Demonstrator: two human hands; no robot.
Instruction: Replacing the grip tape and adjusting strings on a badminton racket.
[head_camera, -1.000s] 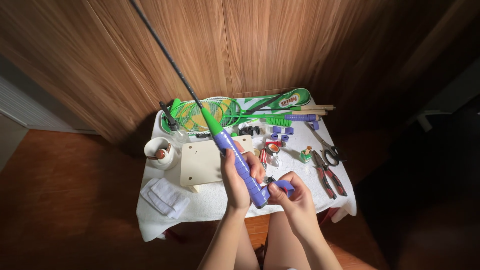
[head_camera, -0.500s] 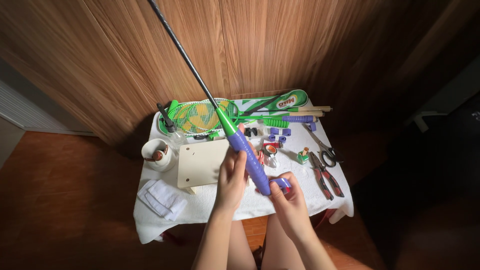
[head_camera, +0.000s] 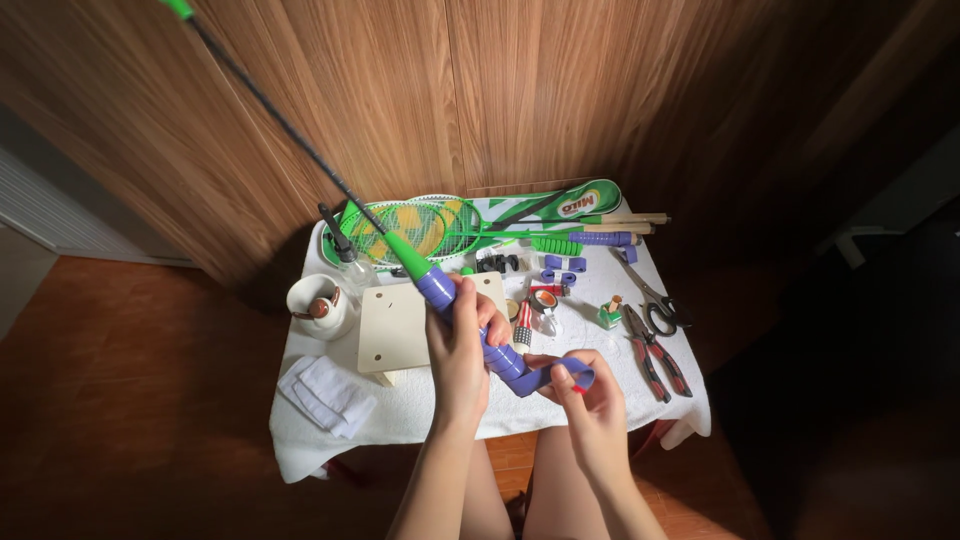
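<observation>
On the tabletop (head_camera: 430, 415), a mug (head_camera: 318, 303) stands left of a board (head_camera: 400, 328); pliers (head_camera: 655, 350) lie right, rackets (head_camera: 420, 225) behind.

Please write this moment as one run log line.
left hand: grips racket handle | right hand: pulls purple grip tape | below: white-clothed table

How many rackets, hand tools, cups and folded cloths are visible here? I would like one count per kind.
Rackets: 3, one held, two on the table
Hand tools: 2, pliers, scissors
Cups: 1
Folded cloths: 1
Total: 7
</observation>
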